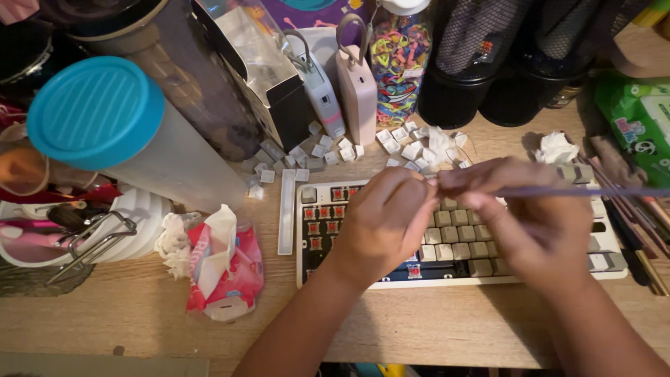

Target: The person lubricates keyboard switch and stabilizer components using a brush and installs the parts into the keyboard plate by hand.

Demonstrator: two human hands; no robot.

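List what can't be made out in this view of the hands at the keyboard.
Head view only:
- Middle of the keyboard: covered by the left hand and right hand.
- What the fingers pinch at the near end of the thin purple stick: hidden by them and blurred.
- The stick's far end: cut off by the right edge.
- Loose keycaps behind the keyboard: too small to tell their markings.
- Green packet: cut off at the right edge.

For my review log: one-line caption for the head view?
Left hand and right hand hold a thin purple stick above a partly keycap-stripped keyboard, loose keycaps behind.
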